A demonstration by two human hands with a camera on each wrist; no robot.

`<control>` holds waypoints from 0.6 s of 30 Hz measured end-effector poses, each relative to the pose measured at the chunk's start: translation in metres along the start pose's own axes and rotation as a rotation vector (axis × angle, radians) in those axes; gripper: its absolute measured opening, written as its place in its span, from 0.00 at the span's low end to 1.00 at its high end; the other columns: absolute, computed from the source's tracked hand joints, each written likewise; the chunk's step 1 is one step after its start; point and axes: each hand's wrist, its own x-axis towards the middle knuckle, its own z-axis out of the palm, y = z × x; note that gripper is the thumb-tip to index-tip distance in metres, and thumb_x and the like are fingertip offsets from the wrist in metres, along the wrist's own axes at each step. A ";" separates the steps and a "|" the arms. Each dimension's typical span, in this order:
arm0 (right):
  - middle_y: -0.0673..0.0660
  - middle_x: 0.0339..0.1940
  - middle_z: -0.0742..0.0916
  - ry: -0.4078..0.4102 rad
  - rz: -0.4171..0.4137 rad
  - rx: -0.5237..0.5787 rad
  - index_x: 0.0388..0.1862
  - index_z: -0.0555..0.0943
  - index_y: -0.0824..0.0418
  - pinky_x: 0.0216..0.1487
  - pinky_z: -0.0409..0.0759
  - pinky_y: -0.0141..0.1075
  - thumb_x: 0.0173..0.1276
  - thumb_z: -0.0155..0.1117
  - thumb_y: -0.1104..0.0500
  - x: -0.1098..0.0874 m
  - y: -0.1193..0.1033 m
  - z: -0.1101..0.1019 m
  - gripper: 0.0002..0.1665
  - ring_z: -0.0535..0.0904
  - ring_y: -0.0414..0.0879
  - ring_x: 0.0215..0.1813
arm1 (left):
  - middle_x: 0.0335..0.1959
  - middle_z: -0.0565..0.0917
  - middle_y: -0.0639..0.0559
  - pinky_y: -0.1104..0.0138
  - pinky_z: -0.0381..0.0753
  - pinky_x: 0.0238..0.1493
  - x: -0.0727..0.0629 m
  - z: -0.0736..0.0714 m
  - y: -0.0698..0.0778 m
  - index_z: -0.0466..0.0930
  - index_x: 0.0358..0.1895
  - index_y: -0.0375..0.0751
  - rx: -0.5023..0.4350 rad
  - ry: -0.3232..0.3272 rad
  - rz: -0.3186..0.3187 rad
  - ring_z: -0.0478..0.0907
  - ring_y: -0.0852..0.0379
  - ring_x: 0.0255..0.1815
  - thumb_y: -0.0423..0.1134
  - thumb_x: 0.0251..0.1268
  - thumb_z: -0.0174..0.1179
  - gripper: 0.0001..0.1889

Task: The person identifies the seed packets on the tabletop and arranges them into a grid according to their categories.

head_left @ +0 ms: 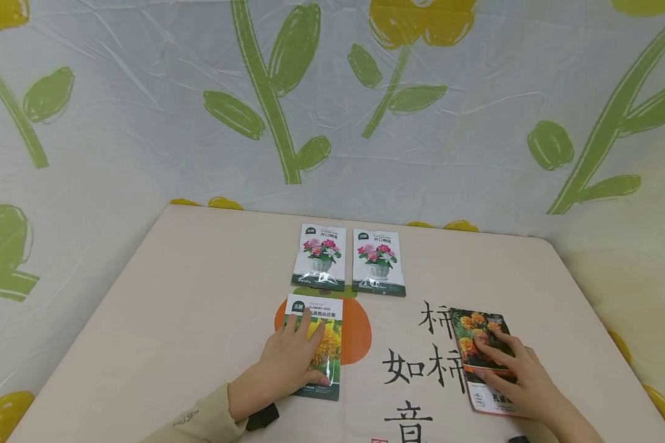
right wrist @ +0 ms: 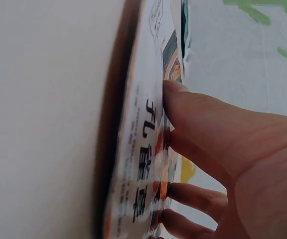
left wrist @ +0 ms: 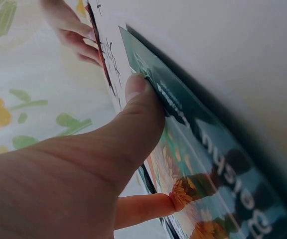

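Note:
My left hand rests spread on a flower seed packet with a yellow sunflower picture. Its thumb presses the packet's dark green bottom band in the left wrist view. On the right, my right hand lies over a marigold seed packet with orange flowers on a dark ground. In the right wrist view its extended fingertips touch that packet's face, and a dark shadow runs along the packet's edge.
Behind the sunflower packet, two matching seed packets, a left one and a right one, lie side by side, showing pink flowers in a bowl. The pale table bears a printed orange persimmon and black characters. A flower-patterned cloth hangs behind.

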 end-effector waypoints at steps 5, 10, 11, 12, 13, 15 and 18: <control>0.72 0.67 0.69 -0.019 0.008 0.013 0.66 0.79 0.55 0.43 0.69 0.66 0.60 0.75 0.55 0.001 -0.002 -0.002 0.34 0.66 0.69 0.56 | 0.71 0.66 0.34 0.56 0.82 0.51 0.000 -0.001 -0.001 0.70 0.71 0.44 -0.006 -0.001 -0.001 0.68 0.38 0.63 0.74 0.49 0.63 0.50; 0.73 0.68 0.69 -0.025 0.005 0.010 0.67 0.78 0.56 0.43 0.69 0.68 0.61 0.75 0.55 0.003 -0.005 -0.005 0.34 0.66 0.70 0.57 | 0.71 0.65 0.34 0.57 0.82 0.51 -0.001 -0.002 -0.001 0.69 0.72 0.44 -0.014 -0.006 -0.001 0.68 0.38 0.63 0.74 0.49 0.63 0.50; 0.73 0.68 0.69 -0.027 0.006 0.007 0.67 0.77 0.56 0.43 0.70 0.68 0.61 0.75 0.54 0.004 -0.006 -0.005 0.34 0.67 0.70 0.58 | 0.71 0.65 0.34 0.57 0.82 0.51 -0.001 -0.002 -0.001 0.69 0.72 0.44 -0.015 -0.008 0.000 0.68 0.39 0.63 0.74 0.49 0.63 0.50; 0.73 0.68 0.68 -0.030 0.007 0.004 0.67 0.77 0.55 0.42 0.70 0.69 0.61 0.74 0.54 0.003 -0.007 -0.005 0.35 0.66 0.70 0.58 | 0.71 0.65 0.34 0.57 0.82 0.51 -0.001 -0.003 -0.001 0.69 0.72 0.44 -0.018 -0.008 0.001 0.68 0.38 0.63 0.73 0.49 0.63 0.50; 0.73 0.69 0.68 -0.034 0.010 0.002 0.68 0.76 0.55 0.42 0.70 0.70 0.61 0.74 0.53 0.003 -0.008 -0.006 0.35 0.67 0.70 0.58 | 0.71 0.65 0.34 0.57 0.81 0.51 -0.001 -0.003 -0.001 0.69 0.72 0.44 -0.019 -0.009 0.000 0.68 0.38 0.63 0.73 0.49 0.63 0.50; 0.73 0.69 0.68 -0.043 0.014 -0.006 0.68 0.75 0.54 0.41 0.70 0.71 0.62 0.74 0.53 0.003 -0.010 -0.007 0.35 0.66 0.71 0.59 | 0.71 0.66 0.34 0.56 0.81 0.52 -0.001 -0.003 -0.001 0.69 0.72 0.44 -0.021 -0.011 0.000 0.68 0.38 0.63 0.73 0.49 0.63 0.50; 0.73 0.70 0.67 -0.058 0.027 -0.021 0.68 0.74 0.56 0.42 0.70 0.72 0.63 0.73 0.52 0.003 -0.013 -0.008 0.35 0.65 0.72 0.60 | 0.71 0.66 0.34 0.56 0.81 0.52 -0.001 -0.003 -0.001 0.70 0.72 0.44 -0.018 -0.015 -0.003 0.68 0.38 0.64 0.73 0.49 0.63 0.50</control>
